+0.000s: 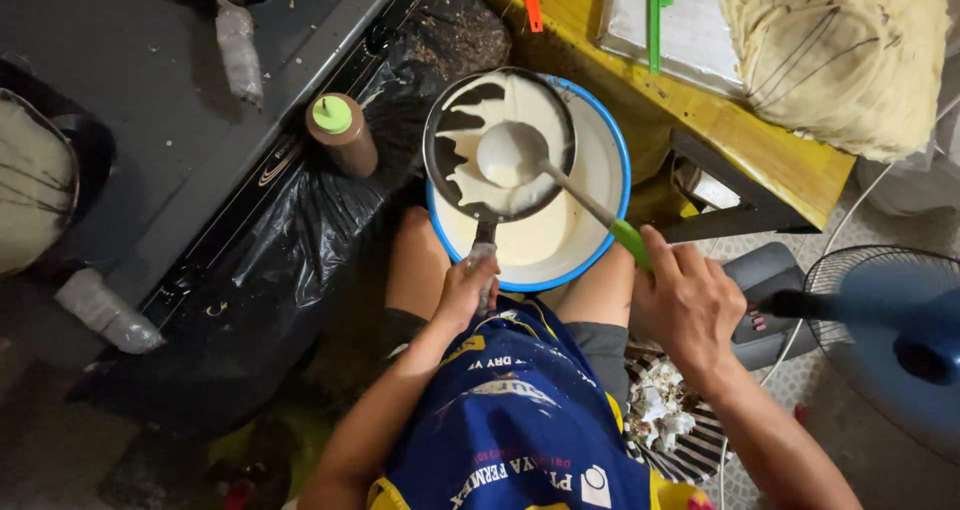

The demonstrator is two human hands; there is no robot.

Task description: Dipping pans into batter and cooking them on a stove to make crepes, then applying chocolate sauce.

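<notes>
Left hand [465, 290] clenched on pan [498, 145] handle, right hand [685, 300] grasping ladle [512, 155]; keep pan over batter bowl [600, 170], probably tilted.

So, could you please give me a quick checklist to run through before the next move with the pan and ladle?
1. Left hand grips the pan handle: ok.
2. Right hand holds the ladle by its green handle: ok.
3. Pan sits over the blue-rimmed bowl, so drips land inside: ok.
4. Batter coats the whole pan: not ok, dark patches on the left.
5. Ladle bowl emptied: cannot tell.
</notes>
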